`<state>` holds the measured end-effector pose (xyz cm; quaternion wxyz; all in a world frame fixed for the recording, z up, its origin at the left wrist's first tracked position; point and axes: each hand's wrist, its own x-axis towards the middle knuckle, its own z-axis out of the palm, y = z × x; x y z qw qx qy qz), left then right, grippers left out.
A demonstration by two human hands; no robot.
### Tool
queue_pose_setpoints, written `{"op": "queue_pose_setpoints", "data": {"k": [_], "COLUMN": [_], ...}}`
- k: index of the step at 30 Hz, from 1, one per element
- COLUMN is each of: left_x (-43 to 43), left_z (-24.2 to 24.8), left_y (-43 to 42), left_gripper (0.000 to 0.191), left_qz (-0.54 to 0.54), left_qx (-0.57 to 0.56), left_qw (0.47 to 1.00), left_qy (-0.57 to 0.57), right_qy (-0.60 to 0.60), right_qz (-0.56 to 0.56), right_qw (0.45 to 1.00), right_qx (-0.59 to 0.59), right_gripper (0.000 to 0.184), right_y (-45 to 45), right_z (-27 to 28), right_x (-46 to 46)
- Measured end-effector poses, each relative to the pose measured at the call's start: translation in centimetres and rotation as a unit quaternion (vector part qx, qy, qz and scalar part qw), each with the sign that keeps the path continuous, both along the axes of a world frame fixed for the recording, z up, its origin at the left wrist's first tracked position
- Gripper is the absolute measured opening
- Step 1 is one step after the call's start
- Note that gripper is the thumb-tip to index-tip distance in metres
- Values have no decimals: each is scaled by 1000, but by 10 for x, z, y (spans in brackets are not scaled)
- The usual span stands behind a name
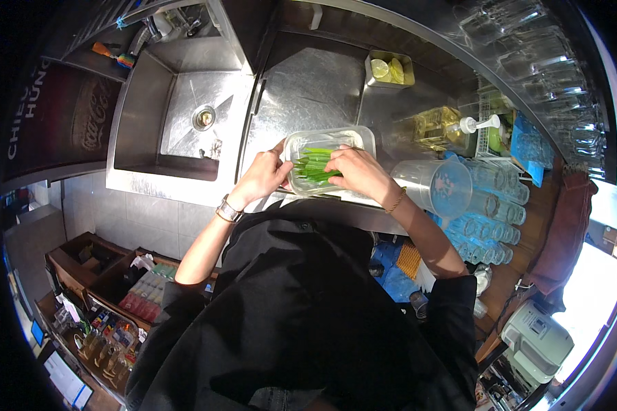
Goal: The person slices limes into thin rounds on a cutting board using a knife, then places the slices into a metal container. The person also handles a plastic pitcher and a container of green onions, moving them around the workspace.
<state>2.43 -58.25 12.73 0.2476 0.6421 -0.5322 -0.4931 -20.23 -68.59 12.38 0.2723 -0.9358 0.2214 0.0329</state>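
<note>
A clear plastic container with rounded corners stands near the front edge of the steel counter. Cut green leaf strips lie in it. My left hand grips the container's left wall, thumb at the rim. Over the right part of the container, my right hand reaches in with its fingers on the leaf strips; whether it pinches any is hidden.
A steel sink lies left. Behind stands a metal tin of citrus slices. To the right are a pump bottle of yellowish liquid, a clear plastic pitcher and rows of glasses.
</note>
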Motion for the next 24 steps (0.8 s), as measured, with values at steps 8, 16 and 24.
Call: {"op": "queue_pose_setpoints", "data": {"k": [8,16,24], "left_x": [-2,1,2], "left_z": [-1,-3,-4], "left_y": [2,1,0], "left_gripper": [59,59,58], "left_qz": [1,-7,0], "left_qx": [11,-22,-9], "left_qw": [1000,1000,1000], "left_qy": [6,-18,15], "right_qy": [34,-35,10], "right_qz": [-18,-46,-53], "right_qw": [991,989,991], "right_qx": [-127,-140,-125], "right_gripper": [29,22,26], "right_y": [7,-1,1], "right_z": [-4,-4,1], "right_x": [-1,-6,-3]}}
